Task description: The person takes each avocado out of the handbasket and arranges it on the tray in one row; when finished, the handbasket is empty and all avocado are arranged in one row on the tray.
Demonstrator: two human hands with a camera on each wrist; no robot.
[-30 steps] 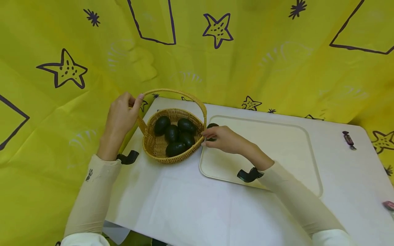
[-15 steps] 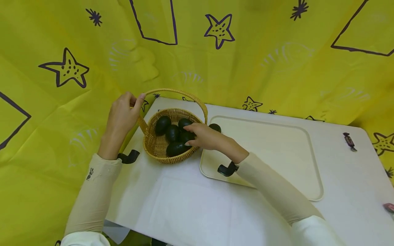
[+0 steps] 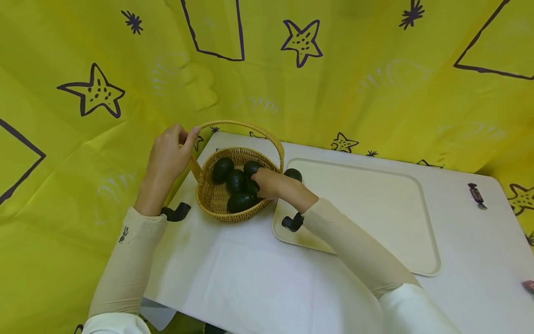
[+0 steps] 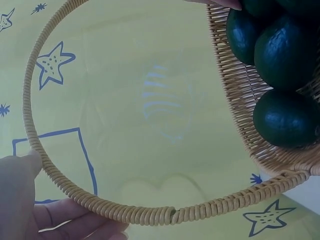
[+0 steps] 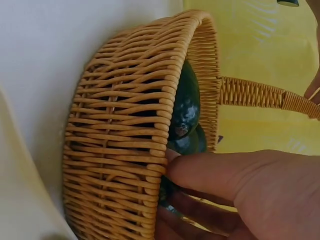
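A wicker basket (image 3: 204, 195) stands on the white table, holding several glossy dark green avocados (image 3: 239, 202). My left hand (image 3: 168, 150) grips the left side of its arched handle (image 4: 135, 214), with the thumb and fingers bent round the wrapped rod. Over the basket's right rim, my right hand (image 3: 271, 183) reaches inside, its thumb and fingers on either side of an avocado (image 3: 251, 186). In the right wrist view the thumb lies close to the woven rim, while the fingertips are partly hidden by the basket wall. One more avocado (image 3: 293, 174) lies at the tray's upper left corner.
A cream rectangular tray (image 3: 367, 208) lies to the right of the basket. Toward the table's right end are a dark wrapped candy (image 3: 475, 195) and a pinkish one (image 3: 529, 285). A yellow patterned cloth (image 3: 250, 69) hangs behind and at the left.
My right hand has moved left from beside the tray's avocado, over the basket rim, and down among the avocados inside. My left hand keeps its hold on the handle.
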